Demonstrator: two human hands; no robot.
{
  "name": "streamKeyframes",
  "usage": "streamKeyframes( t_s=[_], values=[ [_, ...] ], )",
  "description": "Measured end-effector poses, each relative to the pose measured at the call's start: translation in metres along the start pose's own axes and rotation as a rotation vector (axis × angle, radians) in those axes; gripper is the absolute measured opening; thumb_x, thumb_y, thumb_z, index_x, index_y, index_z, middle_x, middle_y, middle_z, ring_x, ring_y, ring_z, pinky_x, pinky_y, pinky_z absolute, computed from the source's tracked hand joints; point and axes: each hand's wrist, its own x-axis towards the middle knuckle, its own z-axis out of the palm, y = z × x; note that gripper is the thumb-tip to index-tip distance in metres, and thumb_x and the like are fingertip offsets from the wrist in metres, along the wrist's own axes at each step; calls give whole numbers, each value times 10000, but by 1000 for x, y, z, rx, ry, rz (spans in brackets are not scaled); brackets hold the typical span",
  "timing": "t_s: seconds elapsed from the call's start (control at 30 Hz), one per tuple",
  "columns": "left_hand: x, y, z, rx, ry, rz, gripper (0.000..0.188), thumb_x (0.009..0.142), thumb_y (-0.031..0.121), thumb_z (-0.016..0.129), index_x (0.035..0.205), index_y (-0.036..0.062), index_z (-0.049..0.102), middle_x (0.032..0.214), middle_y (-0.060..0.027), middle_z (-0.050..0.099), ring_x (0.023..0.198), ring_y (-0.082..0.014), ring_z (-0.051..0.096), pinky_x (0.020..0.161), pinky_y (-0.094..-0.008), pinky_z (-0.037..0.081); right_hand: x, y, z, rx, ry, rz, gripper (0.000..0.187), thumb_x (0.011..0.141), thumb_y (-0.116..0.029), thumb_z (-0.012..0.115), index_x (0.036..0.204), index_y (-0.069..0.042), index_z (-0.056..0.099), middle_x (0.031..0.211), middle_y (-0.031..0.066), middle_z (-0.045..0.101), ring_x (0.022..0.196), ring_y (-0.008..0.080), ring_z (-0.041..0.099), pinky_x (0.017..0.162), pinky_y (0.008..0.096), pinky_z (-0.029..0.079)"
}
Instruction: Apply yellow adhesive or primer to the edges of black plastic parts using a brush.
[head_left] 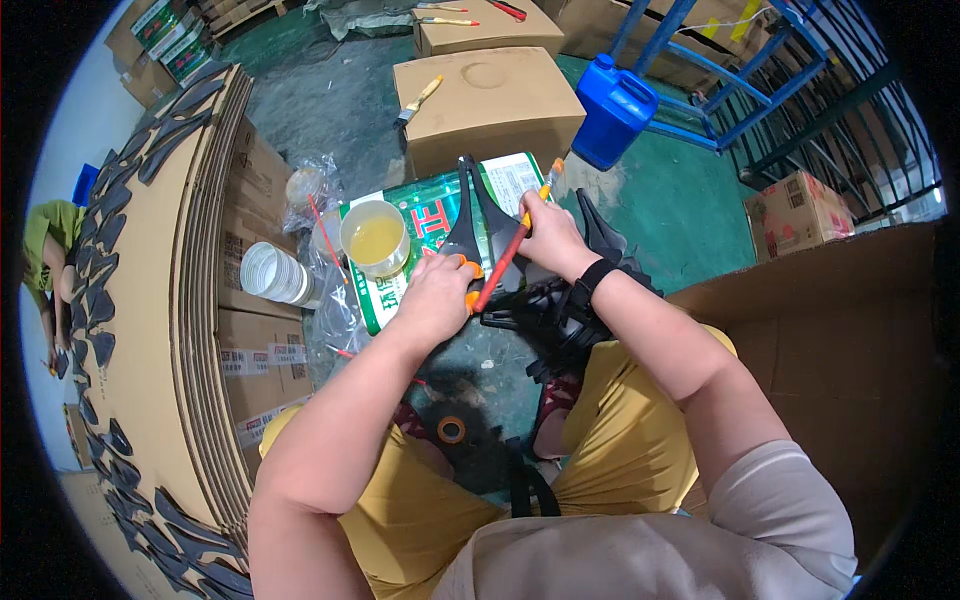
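My right hand (548, 237) grips a paintbrush (545, 190) with a yellow and red handle. Its bristles point up and away, and the red end slants down toward my left hand (437, 302). Orange covers are on some left fingertips, which are closed on the lower end of a curved black plastic part (463, 222). A second black part (490, 205) lies close beside it, over a green and white printed container (420, 200). A clear cup of yellowish liquid (375, 238) stands on that container, left of the parts. More black parts (565, 325) are heaped below my right wrist.
Stacked white cups (275, 275) and clear plastic bags stand left. Cardboard sheets (165, 270) carry rows of black parts. Ahead are a carton (490, 100) with a brush (420, 98) and a blue jerrycan (612, 110). A tape roll (451, 430) lies between my feet. Another person (50, 250) is far left.
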Motion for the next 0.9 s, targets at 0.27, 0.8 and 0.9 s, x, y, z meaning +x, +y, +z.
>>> streamKeyframes(
  t_s=[0.27,0.8,0.9],
  values=[
    [4,-3,5,103,13,17,247,766,104,568,1009,71,601,1057,-125,584,1067,-289,518,981,-449,328,12,15,-27,-103,196,-6,368,653,-205,741,863,-76,469,806,163,559,826,368,553,702,459,442],
    [6,35,-44,120,-232,-200,182,793,91,554,945,-8,569,837,-232,630,813,-370,620,714,-457,491,33,-78,-104,991,167,-61,406,932,-397,455,903,-54,670,560,-11,501,487,59,447,453,196,343],
    [-18,53,-62,118,-316,-114,127,766,94,563,854,9,600,768,-201,635,758,-368,626,675,-452,500,37,-101,-94,978,26,-61,185,837,-196,596,865,-34,681,540,-28,482,462,49,422,431,192,321]
  ],
)
